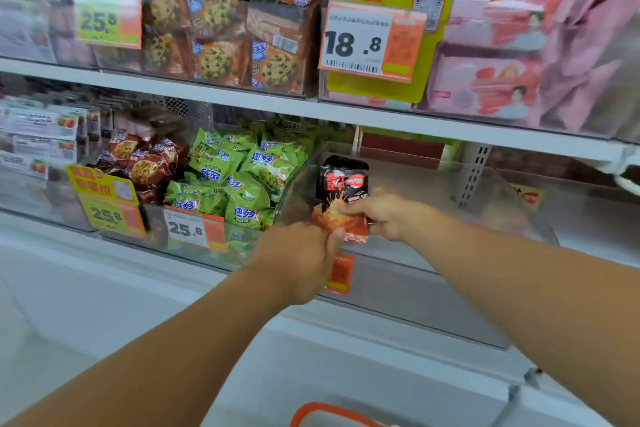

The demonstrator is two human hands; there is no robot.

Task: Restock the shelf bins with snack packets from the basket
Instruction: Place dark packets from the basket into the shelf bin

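- Both hands are up at the lower shelf with one black-and-red snack packet [343,198] standing upright between them — bottom edge in the hands, top seal pointing up.
- Right hand [381,215]: fingers curled, pinching the packet's lower right corner from the side.
- Left hand [301,253]: knuckles toward the camera, fingers folded in against the packet's lower left edge; it looks like a pinch, though the fingertips themselves are hidden behind the hand.
- The packet hangs just above the front lip of the clear bin [433,253], right beside the divider that walls off the green packets [239,180]. The bin looks nearly bare from here, so this one is likely among the first in.
- To do this step well, I'd say: carry the packet over the lip and well back into the bin before letting go, so later ones have room in front.
- Keep it on the right side of the divider — the green stock next door is piled high and leaning close to it.
- Set it label-forward, then release one hand first so the other can steady it.
- Mind the orange price tag [341,274] clipped to the bin's front, directly under the left hand; a low wrist could knock it.
- Only the orange rim of the basket [325,411] shows at the bottom edge, its contents out of sight.
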